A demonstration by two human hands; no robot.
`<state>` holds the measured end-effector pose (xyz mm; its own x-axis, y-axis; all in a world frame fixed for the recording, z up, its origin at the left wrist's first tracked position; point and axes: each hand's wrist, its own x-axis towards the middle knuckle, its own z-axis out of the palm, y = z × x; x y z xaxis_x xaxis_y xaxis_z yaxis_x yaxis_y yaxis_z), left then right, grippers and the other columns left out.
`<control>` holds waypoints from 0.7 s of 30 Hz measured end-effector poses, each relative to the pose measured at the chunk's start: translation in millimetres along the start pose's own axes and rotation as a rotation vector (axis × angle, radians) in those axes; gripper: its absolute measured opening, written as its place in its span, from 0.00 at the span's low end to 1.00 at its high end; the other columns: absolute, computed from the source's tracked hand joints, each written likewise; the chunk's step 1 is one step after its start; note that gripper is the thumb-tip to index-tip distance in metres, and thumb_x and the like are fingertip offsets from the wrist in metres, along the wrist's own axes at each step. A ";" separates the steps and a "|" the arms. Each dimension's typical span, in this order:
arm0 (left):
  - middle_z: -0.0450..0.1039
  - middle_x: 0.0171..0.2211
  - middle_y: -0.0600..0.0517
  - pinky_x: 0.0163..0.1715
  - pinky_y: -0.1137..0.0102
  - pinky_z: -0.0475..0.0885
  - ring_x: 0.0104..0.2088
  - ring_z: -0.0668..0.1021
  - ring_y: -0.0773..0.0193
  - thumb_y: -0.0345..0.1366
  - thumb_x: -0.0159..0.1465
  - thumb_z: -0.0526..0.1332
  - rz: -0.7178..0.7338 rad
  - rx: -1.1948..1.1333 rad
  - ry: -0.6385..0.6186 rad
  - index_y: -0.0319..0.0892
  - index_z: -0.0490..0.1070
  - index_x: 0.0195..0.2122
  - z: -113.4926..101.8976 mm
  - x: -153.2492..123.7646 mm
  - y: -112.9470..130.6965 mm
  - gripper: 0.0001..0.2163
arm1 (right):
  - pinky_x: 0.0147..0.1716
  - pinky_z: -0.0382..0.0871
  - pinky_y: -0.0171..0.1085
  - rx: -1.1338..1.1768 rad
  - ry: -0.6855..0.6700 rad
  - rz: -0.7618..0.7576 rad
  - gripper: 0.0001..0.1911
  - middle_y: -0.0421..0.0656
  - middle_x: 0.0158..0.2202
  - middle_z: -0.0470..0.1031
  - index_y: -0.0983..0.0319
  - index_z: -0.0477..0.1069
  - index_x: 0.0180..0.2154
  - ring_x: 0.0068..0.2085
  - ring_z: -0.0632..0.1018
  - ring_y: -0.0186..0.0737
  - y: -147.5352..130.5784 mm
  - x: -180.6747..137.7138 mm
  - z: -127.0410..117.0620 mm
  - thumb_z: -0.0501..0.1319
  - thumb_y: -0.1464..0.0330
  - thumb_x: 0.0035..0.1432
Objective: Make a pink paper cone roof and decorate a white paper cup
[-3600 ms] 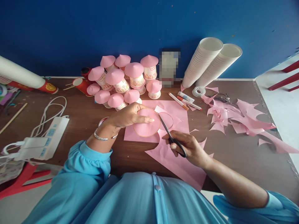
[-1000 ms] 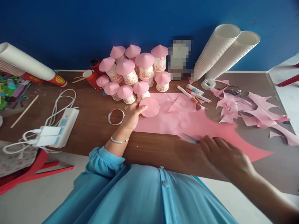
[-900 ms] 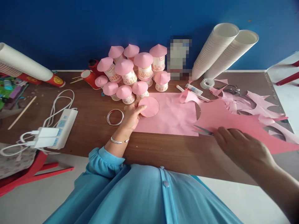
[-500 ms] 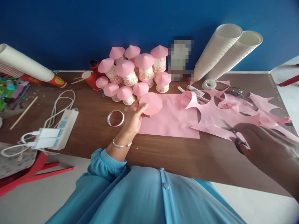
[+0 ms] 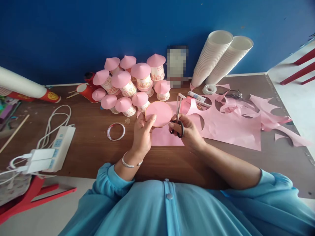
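Observation:
My left hand (image 5: 144, 132) pinches the near left edge of a pink paper disc (image 5: 159, 112), thumb on top. The disc has a thin yellowish rim line and looks whole. Just right of it, my right hand (image 5: 189, 131) is closed round the black handles of a pair of scissors (image 5: 179, 113), whose blades point up and away, slightly parted and beside the disc. Under both hands lies a pink paper sheet (image 5: 166, 137). Behind them stand several decorated paper cups with pink cone roofs (image 5: 141, 71).
Pink paper offcuts (image 5: 236, 121) spread over the right side, with a tape roll (image 5: 209, 88) and a glue stick (image 5: 196, 96) behind. Tall stacks of white cups (image 5: 211, 55) lean at the wall. On the left lie a tape ring (image 5: 115, 131) and a power strip (image 5: 61, 147) with cables.
My right hand has brought the scissors from the offcuts at the right to beside the disc. The left hand still holds the disc. The view has shifted a little to the right.

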<state>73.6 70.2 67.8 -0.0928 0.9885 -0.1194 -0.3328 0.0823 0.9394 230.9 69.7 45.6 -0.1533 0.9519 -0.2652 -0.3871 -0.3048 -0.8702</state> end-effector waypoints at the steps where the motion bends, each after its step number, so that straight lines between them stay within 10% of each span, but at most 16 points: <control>1: 0.81 0.43 0.48 0.43 0.64 0.79 0.46 0.82 0.54 0.43 0.63 0.69 -0.009 0.013 -0.008 0.44 0.72 0.44 0.2 -0.2 -1.8 0.13 | 0.22 0.59 0.31 0.003 -0.003 0.018 0.22 0.34 0.24 0.73 0.58 0.69 0.33 0.25 0.72 0.32 0.7 1.5 1.1 0.78 0.58 0.44; 21: 0.75 0.32 0.52 0.33 0.68 0.74 0.31 0.76 0.63 0.53 0.61 0.71 -0.115 0.269 -0.263 0.44 0.78 0.37 -20.4 23.2 9.4 0.17 | 0.20 0.60 0.33 -0.160 -0.085 0.014 0.16 0.36 0.20 0.75 0.60 0.70 0.31 0.22 0.71 0.33 -8.4 9.4 -24.9 0.74 0.61 0.50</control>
<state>49.1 91.3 67.3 0.1861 0.9668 -0.1752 -0.0658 0.1901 0.9795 255.4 82.0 40.1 -0.2365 0.9396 -0.2475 -0.2361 -0.3026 -0.9234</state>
